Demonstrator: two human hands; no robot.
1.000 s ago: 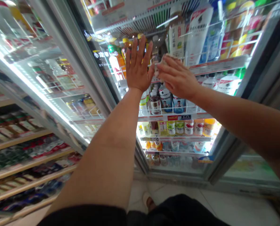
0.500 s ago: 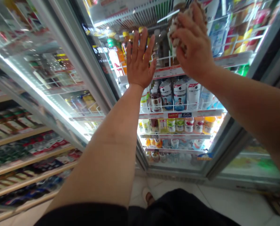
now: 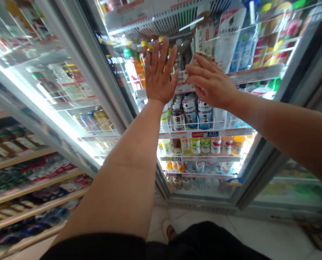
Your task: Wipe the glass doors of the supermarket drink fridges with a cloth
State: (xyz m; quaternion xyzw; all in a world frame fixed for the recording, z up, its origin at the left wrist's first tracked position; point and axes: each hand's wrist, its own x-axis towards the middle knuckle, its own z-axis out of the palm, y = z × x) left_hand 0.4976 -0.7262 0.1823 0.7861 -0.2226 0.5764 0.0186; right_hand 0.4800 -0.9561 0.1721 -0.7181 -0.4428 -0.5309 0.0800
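My left hand (image 3: 161, 77) lies flat with fingers spread against the glass door (image 3: 201, 189) of a lit drinks cooler. To its right, my right hand (image 3: 211, 81) presses a crumpled, light-coloured cloth (image 3: 190, 68) to the same pane, fingers curled over it. Most of the cloth is hidden under the palm and fingers. Through the glass, a large bottle with a pale label (image 3: 203, 36) shows just above the right hand. Below the hands stand white and blue drink pouches (image 3: 190, 110) and a dark bottle (image 3: 177, 117).
Grey metal frames border the pane, one of them the left door frame (image 3: 104, 65). Another cooler section (image 3: 58, 77) stands to the left, beside wooden shelves (image 3: 22, 159) of bottles. Pale floor tiles (image 3: 258, 231) lie below, with my foot (image 3: 169, 230) near the cooler base.
My right hand has moved down and slightly left across the glass with the cloth, uncovering the large bottle behind. My left hand stays spread in almost the same spot.
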